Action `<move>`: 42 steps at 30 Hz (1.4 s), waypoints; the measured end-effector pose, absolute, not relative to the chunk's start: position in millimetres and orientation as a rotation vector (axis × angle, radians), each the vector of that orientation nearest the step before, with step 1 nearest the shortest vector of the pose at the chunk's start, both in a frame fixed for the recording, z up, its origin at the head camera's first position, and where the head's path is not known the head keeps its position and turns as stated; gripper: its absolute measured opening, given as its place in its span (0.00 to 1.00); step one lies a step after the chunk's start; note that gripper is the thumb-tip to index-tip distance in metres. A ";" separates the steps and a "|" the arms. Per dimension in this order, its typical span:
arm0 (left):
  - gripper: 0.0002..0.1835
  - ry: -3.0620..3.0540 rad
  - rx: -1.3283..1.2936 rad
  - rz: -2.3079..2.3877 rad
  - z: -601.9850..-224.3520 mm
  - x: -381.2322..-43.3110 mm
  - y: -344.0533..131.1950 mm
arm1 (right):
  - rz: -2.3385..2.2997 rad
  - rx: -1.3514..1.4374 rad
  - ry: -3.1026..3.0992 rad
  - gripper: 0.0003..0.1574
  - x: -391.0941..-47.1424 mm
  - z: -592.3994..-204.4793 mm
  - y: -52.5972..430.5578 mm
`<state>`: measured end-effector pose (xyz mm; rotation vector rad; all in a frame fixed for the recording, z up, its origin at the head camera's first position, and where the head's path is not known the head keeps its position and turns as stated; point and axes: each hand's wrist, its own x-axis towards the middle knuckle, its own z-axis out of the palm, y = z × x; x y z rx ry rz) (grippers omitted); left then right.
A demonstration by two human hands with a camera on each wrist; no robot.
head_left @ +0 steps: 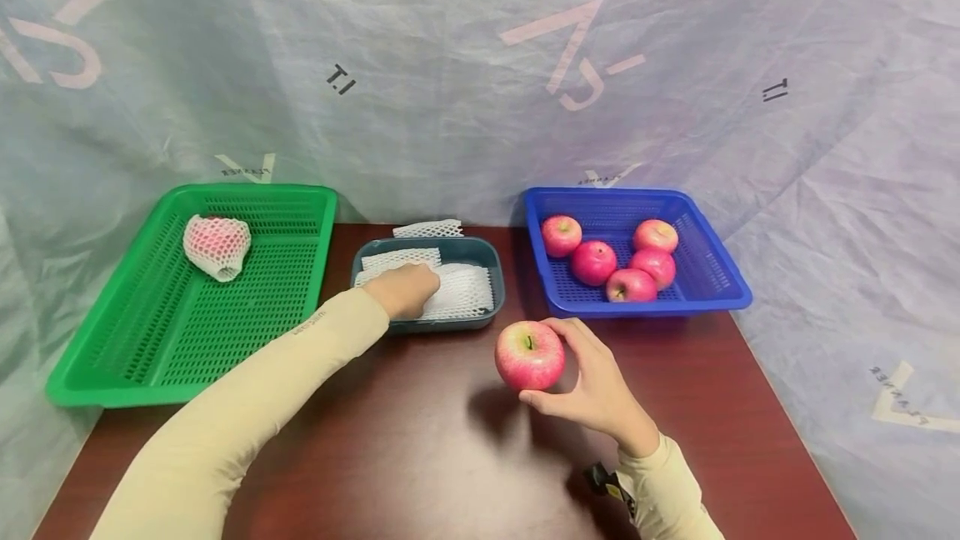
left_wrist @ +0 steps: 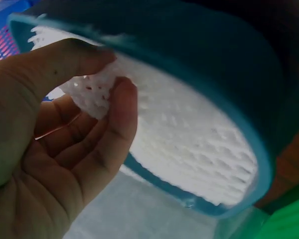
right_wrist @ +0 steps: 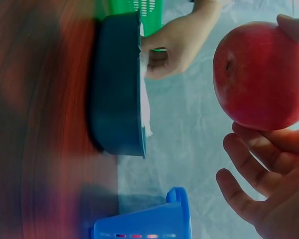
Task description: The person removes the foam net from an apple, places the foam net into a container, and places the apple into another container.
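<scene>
A red apple [head_left: 529, 356] is held above the table by my right hand [head_left: 592, 382], thumb on one side and fingers on the other. In the right wrist view the apple [right_wrist: 259, 74] shows its smooth side, and some fingers stay off it. My left hand [head_left: 408, 290] reaches into a dark teal box [head_left: 491, 261] of white foam nets [head_left: 463, 294]. Seen from the left wrist, the thumb and forefinger of this hand [left_wrist: 65, 134] pinch the edge of a foam net [left_wrist: 92, 97]. More netting [left_wrist: 189, 134] lies behind it within the rim.
On the left stands a green basket [head_left: 326, 248] with one apple in a foam net [head_left: 217, 244]. A blue basket [head_left: 720, 261] at the right holds several bare apples [head_left: 594, 263]. One foam net [head_left: 427, 229] lies behind the teal box, near the grey cloth backdrop [head_left: 450, 107].
</scene>
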<state>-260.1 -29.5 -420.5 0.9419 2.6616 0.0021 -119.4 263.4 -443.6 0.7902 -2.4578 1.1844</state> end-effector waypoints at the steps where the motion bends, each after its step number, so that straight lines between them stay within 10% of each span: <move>1: 0.07 2.661 0.932 -0.005 -422.4 -260.2 -30.4 | 1.182 0.788 -2.459 0.49 -119.5 -443.7 263.8; 42: 0.18 3.137 1.116 0.322 -357.0 -108.4 -119.7 | 1.067 0.766 -2.524 0.51 -117.0 -434.9 263.6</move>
